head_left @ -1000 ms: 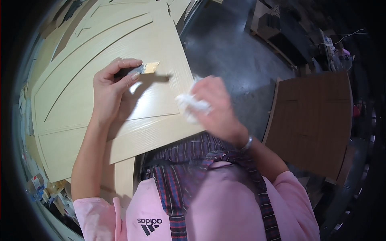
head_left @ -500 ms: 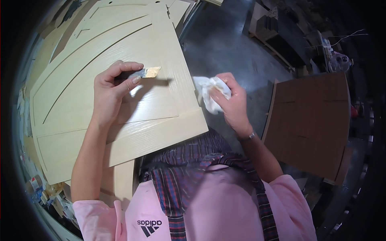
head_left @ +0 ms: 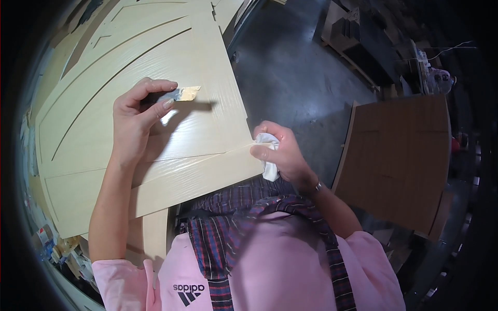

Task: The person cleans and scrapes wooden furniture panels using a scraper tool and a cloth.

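My left hand (head_left: 134, 116) is raised over the cream door panel (head_left: 166, 184), its thumb and fingers closed around a small putty knife (head_left: 180, 94). The knife's tip carries a yellowish, shiny coating, and its handle is mostly hidden in the fingers. At the panel's right edge, close to the near corner, my right hand (head_left: 282, 153) pinches a crumpled white cloth (head_left: 268, 165). The cloth wraps over that edge, with part of it hanging below the fingers. Shallow curved grooves run across the panel, and the left hand casts a shadow on it.
More cream panels (head_left: 140, 11) lie beyond this one at the far left. A brown board (head_left: 397, 160) stands on the right, past the grey floor (head_left: 290, 67). Farther back is a dark stack of boards (head_left: 358, 46). Assorted clutter (head_left: 49, 243) lines the left rim.
My right hand has come down and left with the cloth, from beside the panel onto its edge near the corner. The left hand with the putty knife has shifted slightly left in view.
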